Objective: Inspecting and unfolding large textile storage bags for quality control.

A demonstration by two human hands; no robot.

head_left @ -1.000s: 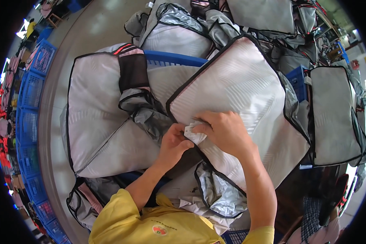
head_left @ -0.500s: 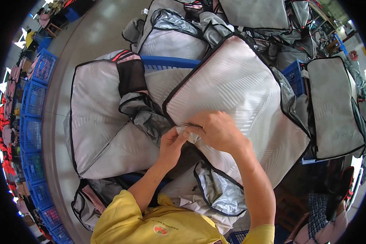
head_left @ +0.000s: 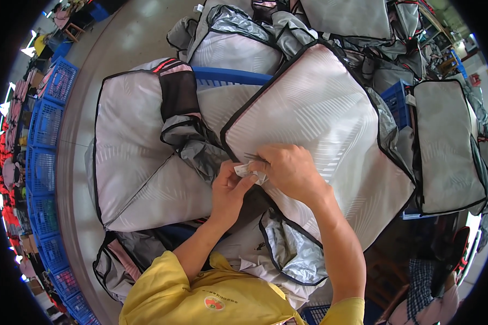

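Observation:
A small white label (head_left: 243,170) is pinched between the thumb and fingers of my left hand (head_left: 229,189), at the edge of a large light-grey fabric piece with black binding (head_left: 320,114). My right hand (head_left: 293,169) is closed just to the right, its fingertips against the label's other side. From its grip stick out the thin dark points of what look like thread snips (head_left: 253,157); the rest of them is hidden in the hand. Left of my hands lies another black-bound grey bag piece (head_left: 130,151), with a dark mesh pocket (head_left: 179,96) at its upper right.
A blue plastic crate (head_left: 230,76) shows beneath the bag pieces. More grey pieces (head_left: 344,19) are heaped at the far side, and one (head_left: 447,143) lies at the right. Silver-lined fabric (head_left: 298,252) hangs near my body. Blue crates (head_left: 42,170) line the left.
My left thumb and fingers have shifted on the label, so more of its face shows. The dark points in my right hand are plainer now. The whole view has shifted slightly.

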